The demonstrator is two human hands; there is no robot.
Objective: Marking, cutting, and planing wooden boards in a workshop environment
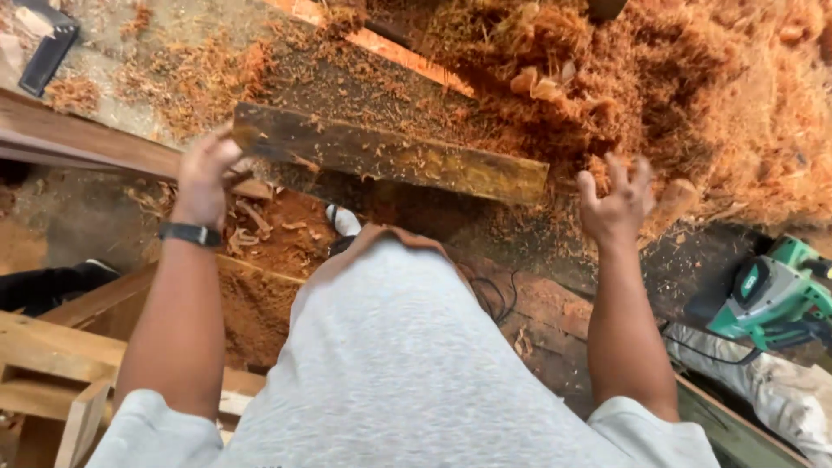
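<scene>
**A:** Where is the plank (390, 154)?

**B:** It lies on the floor (78, 208) ahead of the person, a dark, weathered board with yellowish patches, running from the left hand down and right toward the big heap of reddish wood shavings (693, 95). Its right end sits at the edge of that heap.

**A:** And the left hand (204, 178)?

**B:** Raised at the plank's left end, fingers curled loosely and a little blurred. It looks to be touching the end of the board, but I cannot tell whether it grips it. A dark wristband (189, 233) sits on that wrist.

**A:** The right hand (617, 201)?

**B:** Spread, fingers fanned apart, holding nothing. It hangs just beyond the plank's right end, apart from the board, over the shavings.

**A:** What else lies about?

**B:** A green power tool (776, 295) rests at the right edge of the view, well apart from the right hand, with a black cord (496, 299) trailing on the floor nearer the middle. Pale timber pieces (52, 364) are stacked at the lower left. A long board (78, 139) runs along the left side behind the left hand. The person's grey shirt (390, 373) fills the lower middle.
</scene>
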